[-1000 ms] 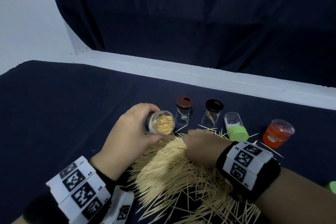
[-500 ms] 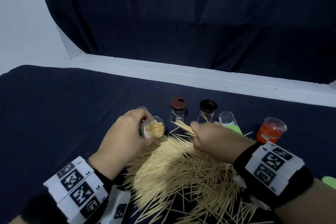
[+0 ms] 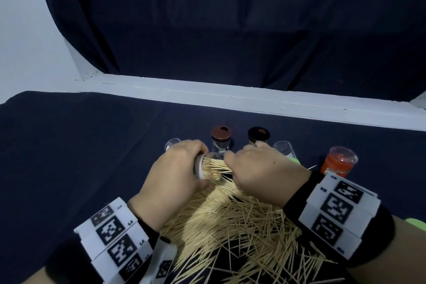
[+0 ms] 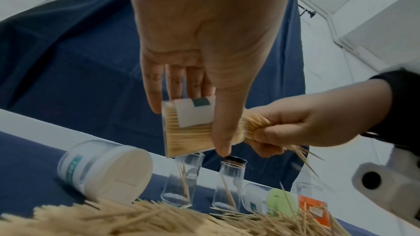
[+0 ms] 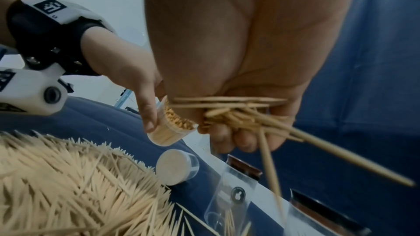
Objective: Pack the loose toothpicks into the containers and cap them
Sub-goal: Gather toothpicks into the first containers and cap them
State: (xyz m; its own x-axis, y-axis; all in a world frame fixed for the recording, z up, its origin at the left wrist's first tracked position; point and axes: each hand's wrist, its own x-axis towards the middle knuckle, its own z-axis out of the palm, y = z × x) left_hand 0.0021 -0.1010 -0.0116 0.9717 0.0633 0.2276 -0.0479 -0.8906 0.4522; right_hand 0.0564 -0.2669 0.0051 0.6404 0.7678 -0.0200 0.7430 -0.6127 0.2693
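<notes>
Head view: left hand (image 3: 175, 180) grips container (image 4: 188, 126); right hand (image 3: 260, 168) apparently feeds pinched toothpick bundle (image 4: 256, 125) inside.

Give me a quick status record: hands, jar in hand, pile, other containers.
left hand: holds the jar tilted, mouth toward the right hand
right hand: pinches a bundle of toothpicks at the jar's mouth
jar: nearly full, uncapped
pile: large, loose on the cloth below both hands
brown-lid vial: upright, a few toothpicks inside
black-lid vial: upright
orange container: capped, at right
</notes>
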